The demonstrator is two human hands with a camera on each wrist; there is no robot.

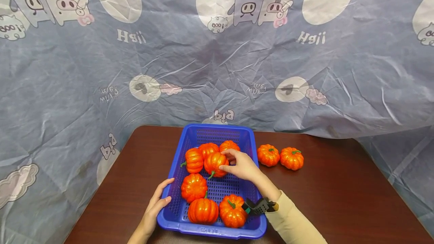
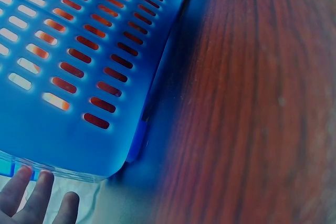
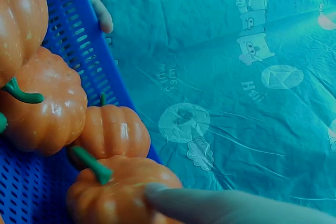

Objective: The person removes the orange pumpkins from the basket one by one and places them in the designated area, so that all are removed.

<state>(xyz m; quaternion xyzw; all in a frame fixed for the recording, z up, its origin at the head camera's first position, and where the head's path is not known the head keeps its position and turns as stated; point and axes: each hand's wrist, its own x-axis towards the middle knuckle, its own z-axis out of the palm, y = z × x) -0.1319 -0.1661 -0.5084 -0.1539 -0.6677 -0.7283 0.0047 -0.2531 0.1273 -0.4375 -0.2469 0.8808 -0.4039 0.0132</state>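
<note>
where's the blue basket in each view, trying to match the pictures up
Head: the blue basket is at the lower middle, with pumpkins inside.
Left wrist: it fills the upper left, its slotted side showing.
Right wrist: it runs along the left part, partly hidden by pumpkins.
Shared landmark: the left hand, left of the basket in the head view, bottom left in the left wrist view, top left of centre in the right wrist view.

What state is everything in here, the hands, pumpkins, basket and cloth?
Basket: upright, partly filled
Held pumpkin: tilted, stem toward the near side; lifted or not, unclear
Right hand: gripping that pumpkin
Left hand: touching the basket's left side
Six other pumpkins: inside the basket
Two more pumpkins: on the table, outside the basket
Cloth: hanging, creased
</note>
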